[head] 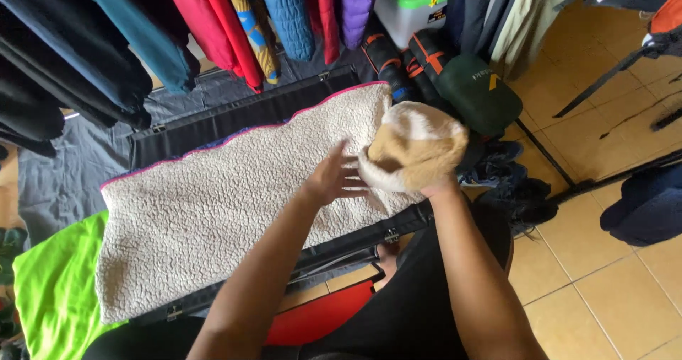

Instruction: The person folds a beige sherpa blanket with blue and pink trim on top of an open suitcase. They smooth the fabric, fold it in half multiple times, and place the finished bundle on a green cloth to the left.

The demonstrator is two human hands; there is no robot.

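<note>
We saw 2 bare hands at work over a cream fleece blanket (227,196) with a pink edge, spread flat across a black folding surface (234,115). The left hand (335,179) lay with its fingers spread apart, palm down on the right end of the blanket, holding nothing. The right hand (433,182) was mostly hidden inside a tan and white fuzzy hat (415,150); we could not tell how its fingers were set, only that the hat sat over it, raised just above the blanket's right end and touching the left fingertips. Far from us hung a row of jackets (284,12) in red, blue and purple. A dark green rolled bag (476,90) stood right of the blanket, and a bright green cloth (53,289) lay at the near left.
</note>
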